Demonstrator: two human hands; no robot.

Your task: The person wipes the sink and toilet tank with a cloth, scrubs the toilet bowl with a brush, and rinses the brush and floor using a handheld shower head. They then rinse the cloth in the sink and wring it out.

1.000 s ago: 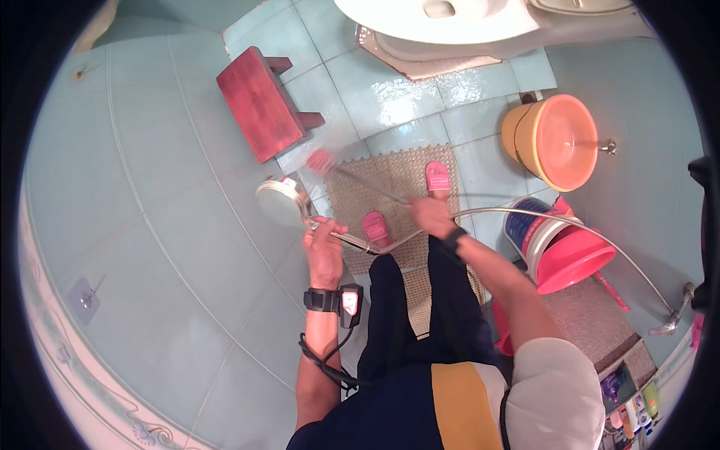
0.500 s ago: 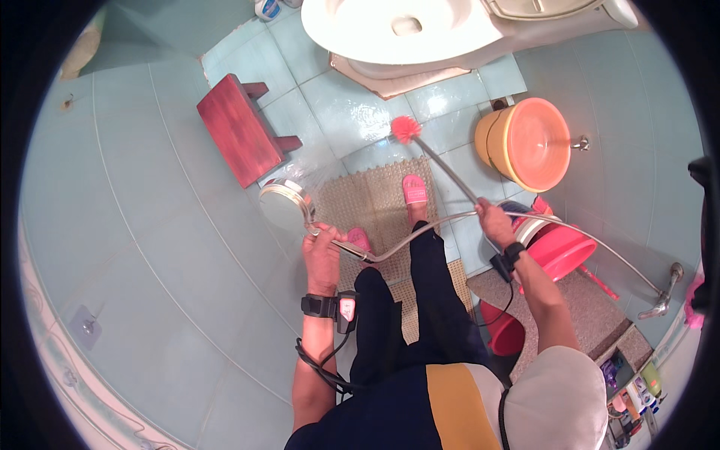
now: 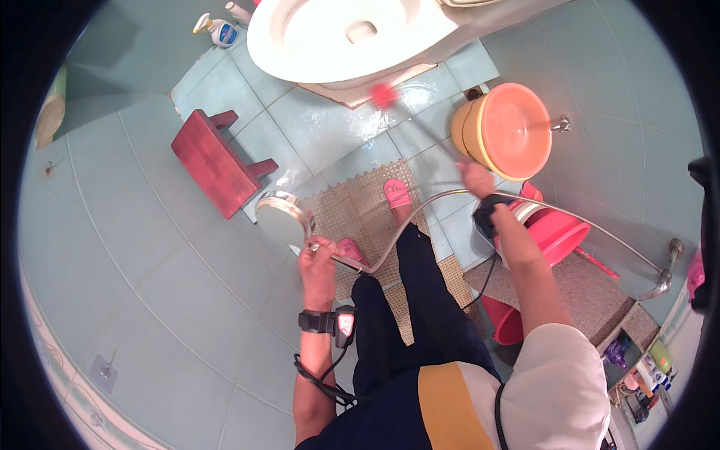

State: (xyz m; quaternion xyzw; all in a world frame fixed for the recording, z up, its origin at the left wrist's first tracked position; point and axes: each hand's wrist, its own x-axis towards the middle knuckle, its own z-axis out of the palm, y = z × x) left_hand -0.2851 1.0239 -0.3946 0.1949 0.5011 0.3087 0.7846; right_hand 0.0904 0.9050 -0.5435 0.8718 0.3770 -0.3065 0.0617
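Observation:
My left hand (image 3: 318, 271) is closed round the handle of a silver shower head (image 3: 285, 219), held low above the mat. From its handle a metal hose (image 3: 401, 232) bends across in front of my legs and past my right wrist. My right hand (image 3: 478, 180) grips the far-slanting handle of a toilet brush (image 3: 384, 96). Its round red head, smeared by motion, is near the foot of the white toilet (image 3: 271, 46); whether it touches the floor I cannot tell. Wet shine covers the blue floor tiles (image 3: 279, 141).
A red wooden stool (image 3: 214, 165) stands at the left. To the right are a yellow bucket (image 3: 466, 129) with an orange basin, a pink basin (image 3: 553, 238), and a wall tap (image 3: 660, 283) feeding the hose. A spray bottle (image 3: 223, 32) sits far left. A bumpy mat (image 3: 360, 196) lies underfoot.
My right hand has pushed the brush away from me, its head now closer to the toilet's foot. The left hand keeps hold of the shower head. The whole view has shifted a little.

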